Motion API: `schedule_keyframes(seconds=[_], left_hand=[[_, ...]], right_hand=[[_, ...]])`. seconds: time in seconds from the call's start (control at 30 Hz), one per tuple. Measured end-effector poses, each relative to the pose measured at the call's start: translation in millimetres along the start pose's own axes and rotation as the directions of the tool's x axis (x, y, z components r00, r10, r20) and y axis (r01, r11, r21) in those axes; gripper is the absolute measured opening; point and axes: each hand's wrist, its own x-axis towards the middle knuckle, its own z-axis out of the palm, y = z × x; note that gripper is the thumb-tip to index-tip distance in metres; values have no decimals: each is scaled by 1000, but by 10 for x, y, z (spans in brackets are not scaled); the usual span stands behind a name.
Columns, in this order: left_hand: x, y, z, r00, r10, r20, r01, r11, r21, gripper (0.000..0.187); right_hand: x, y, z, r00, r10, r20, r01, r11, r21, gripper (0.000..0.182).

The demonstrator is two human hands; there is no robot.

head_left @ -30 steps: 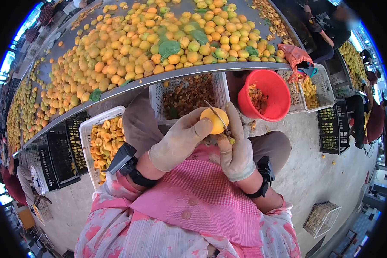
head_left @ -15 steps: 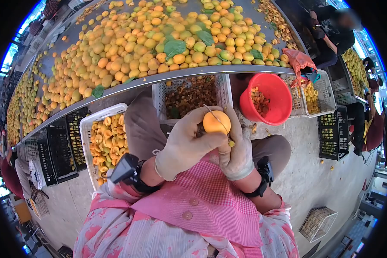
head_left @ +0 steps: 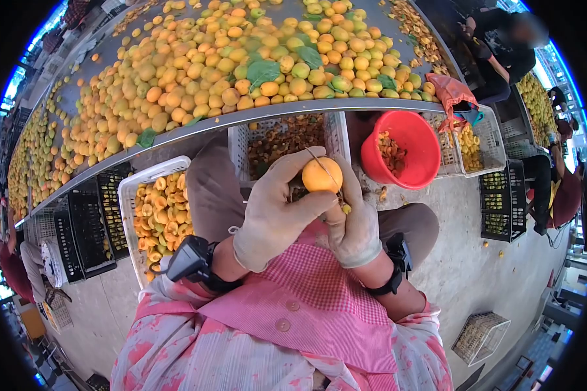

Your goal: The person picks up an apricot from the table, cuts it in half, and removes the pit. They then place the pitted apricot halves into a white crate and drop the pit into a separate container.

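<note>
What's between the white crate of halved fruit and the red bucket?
In the head view, a white crate of pits lies between the crate of halves and the red bucket.

Beige gloves on left hand (head_left: 275, 218), right hand (head_left: 353, 225); black wrist devices; pink checked apron; floral sleeves.

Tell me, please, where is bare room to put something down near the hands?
Bare concrete floor lies open right of the knee, between the red bucket, the black crate and the small basket. A narrower patch lies below the white crate of halves. The table is crowded with apricots; both hands hold one apricot.
</note>
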Motion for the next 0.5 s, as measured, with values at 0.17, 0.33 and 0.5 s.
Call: schedule_keyframes(seconds=[0.17, 0.33, 0.5], left_hand=[[-15, -51, 38, 967, -216, 136, 249, 674, -695, 50], [-48, 64, 19, 996, -90, -4, 89, 989, -118, 45], [-46, -23, 70, 992, -126, 10, 104, 764, -637, 50]], right_hand=[[23, 4, 49, 993, -68, -95, 68, 998, -6, 67], [24, 25, 38, 998, -48, -27, 48, 999, -7, 67], [62, -18, 46, 996, -80, -41, 80, 997, 5, 68]])
